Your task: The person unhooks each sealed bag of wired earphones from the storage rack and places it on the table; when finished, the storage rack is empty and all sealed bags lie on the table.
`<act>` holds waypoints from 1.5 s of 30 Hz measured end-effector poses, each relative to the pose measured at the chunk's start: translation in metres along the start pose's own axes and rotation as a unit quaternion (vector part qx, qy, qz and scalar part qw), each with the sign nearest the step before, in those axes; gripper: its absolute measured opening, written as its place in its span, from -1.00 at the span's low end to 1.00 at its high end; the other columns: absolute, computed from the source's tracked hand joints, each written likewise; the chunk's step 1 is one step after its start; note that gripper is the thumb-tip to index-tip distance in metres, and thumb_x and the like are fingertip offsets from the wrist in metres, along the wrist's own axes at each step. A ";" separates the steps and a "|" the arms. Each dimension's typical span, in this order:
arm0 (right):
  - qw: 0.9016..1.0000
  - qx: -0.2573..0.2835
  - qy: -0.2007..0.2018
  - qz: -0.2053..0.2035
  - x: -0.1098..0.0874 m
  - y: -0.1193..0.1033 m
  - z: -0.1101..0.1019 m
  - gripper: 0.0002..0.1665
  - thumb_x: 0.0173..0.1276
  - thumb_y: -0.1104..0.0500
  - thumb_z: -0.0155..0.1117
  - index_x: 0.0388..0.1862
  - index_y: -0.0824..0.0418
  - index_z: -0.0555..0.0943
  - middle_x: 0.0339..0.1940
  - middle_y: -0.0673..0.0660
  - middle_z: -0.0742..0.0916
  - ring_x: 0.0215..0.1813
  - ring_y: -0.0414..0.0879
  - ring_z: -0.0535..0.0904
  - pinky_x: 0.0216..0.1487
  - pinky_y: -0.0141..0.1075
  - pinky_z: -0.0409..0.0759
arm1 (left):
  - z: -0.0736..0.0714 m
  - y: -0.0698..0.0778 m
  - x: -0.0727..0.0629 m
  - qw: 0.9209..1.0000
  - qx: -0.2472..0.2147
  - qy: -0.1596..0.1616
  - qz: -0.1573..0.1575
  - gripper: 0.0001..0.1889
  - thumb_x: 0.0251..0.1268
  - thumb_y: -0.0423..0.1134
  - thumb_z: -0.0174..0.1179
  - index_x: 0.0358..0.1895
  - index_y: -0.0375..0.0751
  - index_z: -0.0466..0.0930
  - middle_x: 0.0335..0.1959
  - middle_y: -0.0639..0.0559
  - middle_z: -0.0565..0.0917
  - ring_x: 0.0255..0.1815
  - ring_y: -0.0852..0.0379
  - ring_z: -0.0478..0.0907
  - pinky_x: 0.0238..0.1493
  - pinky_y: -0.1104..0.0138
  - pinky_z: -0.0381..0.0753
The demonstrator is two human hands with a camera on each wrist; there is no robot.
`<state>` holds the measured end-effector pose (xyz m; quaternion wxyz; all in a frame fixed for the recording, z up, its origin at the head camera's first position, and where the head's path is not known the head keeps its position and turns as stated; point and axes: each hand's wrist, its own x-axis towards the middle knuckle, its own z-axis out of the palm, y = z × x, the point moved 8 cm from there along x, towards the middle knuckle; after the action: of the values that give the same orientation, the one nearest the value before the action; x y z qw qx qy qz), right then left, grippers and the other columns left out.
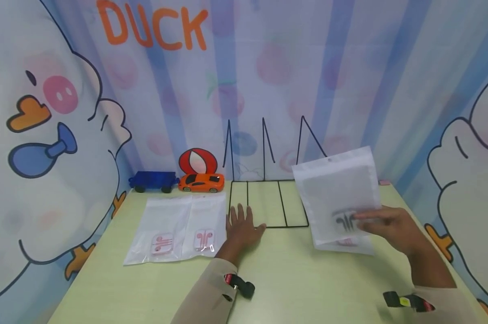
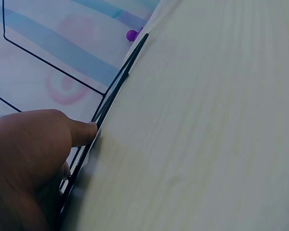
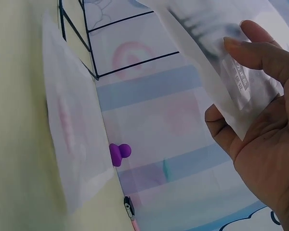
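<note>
My right hand [image 1: 393, 225] pinches a white plastic packet [image 1: 329, 193] by its lower right side, above the table. Its earphone print shows dark and blurred. Under it, another white packet [image 3: 82, 130] lies on the table, partly covered in the head view. With its fingers spread, my left hand [image 1: 241, 231] rests on the front left of a black wire rack [image 1: 282, 202] with three upright pointed dividers. In the left wrist view the thumb [image 2: 82, 133] touches the rack's front wire. Left of that hand lie two white packets [image 1: 167, 225] with pink earphone labels, side by side.
An orange toy car [image 1: 201, 182] and a blue toy wagon [image 1: 154, 181] stand at the table's back left. A red-and-white ball shape [image 1: 198, 161] shows behind the car. Near the back edge is a purple knob-shaped piece [image 3: 116, 155]. Printed curtains [image 1: 268, 67] surround the table.
</note>
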<state>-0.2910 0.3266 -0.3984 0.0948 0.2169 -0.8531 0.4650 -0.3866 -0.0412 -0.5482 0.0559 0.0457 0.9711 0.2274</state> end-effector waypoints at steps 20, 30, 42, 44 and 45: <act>0.984 -0.031 0.027 0.172 -0.040 0.079 -0.006 -0.52 0.45 0.11 0.57 0.28 0.26 0.78 0.11 -0.66 0.56 0.12 -0.65 0.48 -0.06 -0.50 0.64 | -0.004 0.002 -0.002 1.000 0.001 -0.002 -0.006 -0.06 0.64 0.31 0.01 0.81 -0.20 0.00 0.86 -0.29 -0.15 0.88 -0.35 -0.33 0.83 -0.24 -0.25; 0.954 -0.050 0.015 0.297 -0.060 0.123 -0.020 -0.21 0.58 -0.21 0.39 0.61 0.16 0.52 0.78 0.43 0.28 0.71 0.47 0.18 0.46 0.26 0.44 | -0.001 0.002 -0.002 1.000 0.004 -0.011 -0.004 -0.06 0.65 0.30 -0.01 0.81 -0.21 -0.03 0.86 -0.31 -0.18 0.88 -0.36 -0.36 0.83 -0.24 -0.30; 0.935 -0.077 0.016 0.346 -0.074 0.157 -0.040 -0.01 0.50 -0.40 0.36 0.69 0.10 0.40 0.81 0.44 0.14 0.76 0.63 -0.06 0.58 0.60 0.03 | -0.002 0.003 -0.003 1.000 0.002 -0.005 -0.002 -0.06 0.65 0.29 -0.02 0.81 -0.22 -0.03 0.86 -0.31 -0.17 0.87 -0.37 -0.36 0.82 -0.24 -0.29; 0.932 -0.079 0.015 0.353 -0.076 0.160 -0.043 0.01 0.50 -0.41 0.36 0.70 0.11 0.37 0.81 0.45 0.10 0.76 0.64 -0.10 0.58 0.62 -0.02 | -0.002 0.003 -0.003 1.000 0.002 -0.003 -0.002 -0.07 0.64 0.28 0.00 0.80 -0.23 -0.01 0.85 -0.32 -0.15 0.87 -0.37 -0.34 0.82 -0.24 -0.28; 0.929 -0.078 0.015 0.360 -0.077 0.161 -0.044 0.02 0.50 -0.40 0.36 0.71 0.11 0.36 0.82 0.45 0.08 0.76 0.64 -0.12 0.59 0.63 -0.05 | -0.002 0.003 -0.003 1.000 0.002 -0.002 -0.001 -0.07 0.65 0.27 0.00 0.80 -0.24 -0.01 0.85 -0.32 -0.14 0.87 -0.38 -0.33 0.82 -0.24 -0.27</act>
<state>-0.2987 0.4613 -0.5235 -0.0500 -0.1201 -0.9060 0.4029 -0.3839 -0.0399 -0.5449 0.0582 0.0456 0.9715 0.2251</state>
